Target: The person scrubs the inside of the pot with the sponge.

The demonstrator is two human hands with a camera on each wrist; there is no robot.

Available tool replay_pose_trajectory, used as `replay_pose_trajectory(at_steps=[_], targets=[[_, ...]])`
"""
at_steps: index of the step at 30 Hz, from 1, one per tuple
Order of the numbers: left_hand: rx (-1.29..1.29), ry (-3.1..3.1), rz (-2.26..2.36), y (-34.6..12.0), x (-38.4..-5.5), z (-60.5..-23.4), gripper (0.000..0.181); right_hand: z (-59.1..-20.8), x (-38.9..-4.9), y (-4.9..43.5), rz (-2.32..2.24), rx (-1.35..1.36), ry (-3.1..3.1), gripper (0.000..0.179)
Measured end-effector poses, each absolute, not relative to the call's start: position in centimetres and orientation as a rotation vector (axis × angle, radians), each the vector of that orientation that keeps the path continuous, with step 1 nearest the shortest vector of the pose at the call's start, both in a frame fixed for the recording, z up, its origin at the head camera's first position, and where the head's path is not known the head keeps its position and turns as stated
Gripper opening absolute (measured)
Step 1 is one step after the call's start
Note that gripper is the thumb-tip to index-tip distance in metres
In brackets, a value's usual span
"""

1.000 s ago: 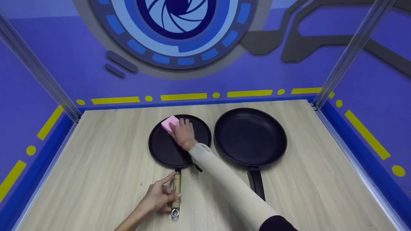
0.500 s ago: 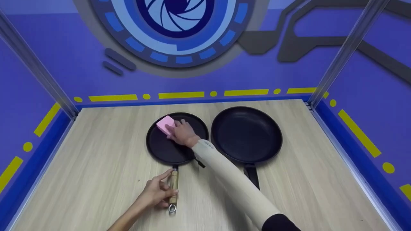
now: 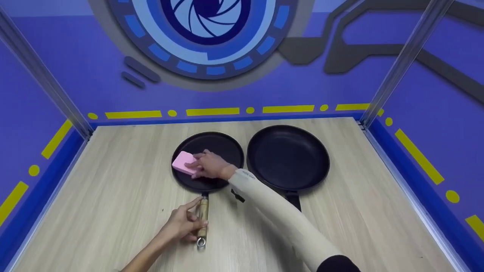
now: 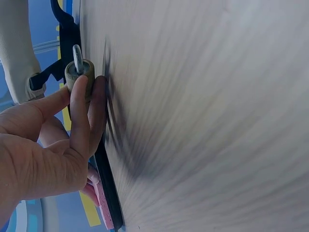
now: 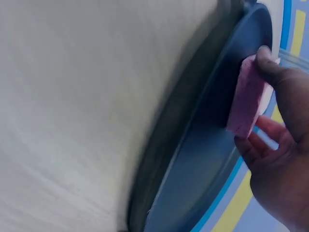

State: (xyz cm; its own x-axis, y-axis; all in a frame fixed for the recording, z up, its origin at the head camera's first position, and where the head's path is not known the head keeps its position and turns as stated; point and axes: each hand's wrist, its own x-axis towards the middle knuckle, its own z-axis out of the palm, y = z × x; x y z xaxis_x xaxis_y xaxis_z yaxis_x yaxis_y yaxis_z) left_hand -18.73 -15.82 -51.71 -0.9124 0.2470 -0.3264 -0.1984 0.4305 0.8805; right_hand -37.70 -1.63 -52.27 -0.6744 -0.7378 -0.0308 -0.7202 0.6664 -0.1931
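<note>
A flat black pan [image 3: 223, 145] lies at the table's middle, its wooden handle [image 3: 203, 211] toward the person. My left hand [image 3: 182, 223] holds that handle from the left, thumb and fingers around it; in the left wrist view the metal ring [image 4: 77, 58] at its end shows above the fingers. My right hand [image 3: 211, 165] grips a pink sponge [image 3: 183, 161] against the left part of the pan's surface. The right wrist view shows the thumb on one end of the sponge [image 5: 247, 96] and fingers at the other.
A larger, deeper black frying pan [image 3: 288, 158] sits just right of the flat pan, its black handle [image 3: 293, 200] partly hidden under the right sleeve [image 3: 280, 211]. Blue printed walls [image 3: 211, 100] enclose the wooden table [image 3: 124, 181] at the back and sides.
My right hand has moved the sponge from the pan's upper left down to its left edge. The left hand keeps its hold on the handle. The whole head view has shifted slightly.
</note>
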Motion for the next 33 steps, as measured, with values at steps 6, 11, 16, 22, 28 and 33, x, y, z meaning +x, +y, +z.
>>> replay_pose_trajectory(at_steps=[6, 11, 16, 22, 28, 33], targets=[[0.045, 2.286, 1.515, -15.8, -18.5, -51.6, 0.085, -53.1, -39.0, -2.0, -0.216, -1.042, 3.020, 0.060], [0.058, 2.272, 1.514, -15.7, -18.5, -51.8, 0.086, -53.7, -40.0, -2.2, -0.093, -0.673, 3.222, 0.057], [0.081, 2.276, 1.509, -15.9, -18.8, -51.9, 0.086, -53.5, -40.4, -3.0, -0.011, -0.587, 3.228, 0.058], [0.064, 2.257, 1.521, -15.8, -18.7, -51.9, 0.088, -53.1, -40.1, -3.6, 0.052, -0.593, 3.169, 0.058], [0.061, 2.263, 1.530, -15.8, -18.6, -51.8, 0.087, -53.0, -38.8, -4.2, 0.071, -0.747, 3.116, 0.055], [0.064, 2.265, 1.532, -16.1, -18.8, -51.5, 0.087, -52.3, -37.2, -4.8, 0.169, -1.000, 3.055, 0.055]])
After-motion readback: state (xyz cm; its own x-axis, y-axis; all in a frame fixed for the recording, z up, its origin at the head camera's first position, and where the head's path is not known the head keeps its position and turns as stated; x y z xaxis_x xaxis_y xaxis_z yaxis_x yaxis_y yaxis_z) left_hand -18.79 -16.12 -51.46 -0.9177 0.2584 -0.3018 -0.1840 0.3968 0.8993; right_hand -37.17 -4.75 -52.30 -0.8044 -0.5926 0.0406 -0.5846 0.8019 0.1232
